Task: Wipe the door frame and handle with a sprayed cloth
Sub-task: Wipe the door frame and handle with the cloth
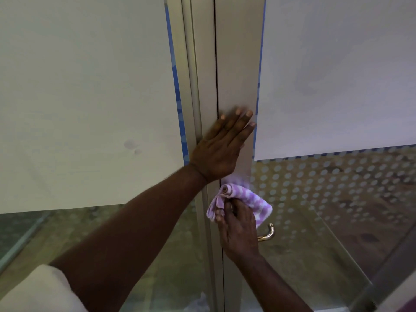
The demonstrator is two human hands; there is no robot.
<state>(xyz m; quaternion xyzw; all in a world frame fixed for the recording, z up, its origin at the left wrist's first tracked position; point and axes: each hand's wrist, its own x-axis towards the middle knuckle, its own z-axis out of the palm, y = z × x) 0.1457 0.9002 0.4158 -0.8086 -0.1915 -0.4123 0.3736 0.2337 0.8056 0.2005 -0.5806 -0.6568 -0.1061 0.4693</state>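
Left hand (221, 146) lies flat, fingers spread and empty, against pale metal door frame (237, 75), while right hand (237, 230) just below it grips bunched purple-and-white checked cloth (244, 197) pressed to same frame, directly above brass handle (267, 233).

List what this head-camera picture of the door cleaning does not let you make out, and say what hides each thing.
Head view only:
- Door handle: the right hand and purple cloth cover all but its curved end.
- Frame behind the left hand: hidden by the flat palm.
- Cloth's top edge: motion blur; whether it is damp cannot be told.
- Spray bottle: none in view.
- Frame's top and bottom: cut off by the picture's edges.
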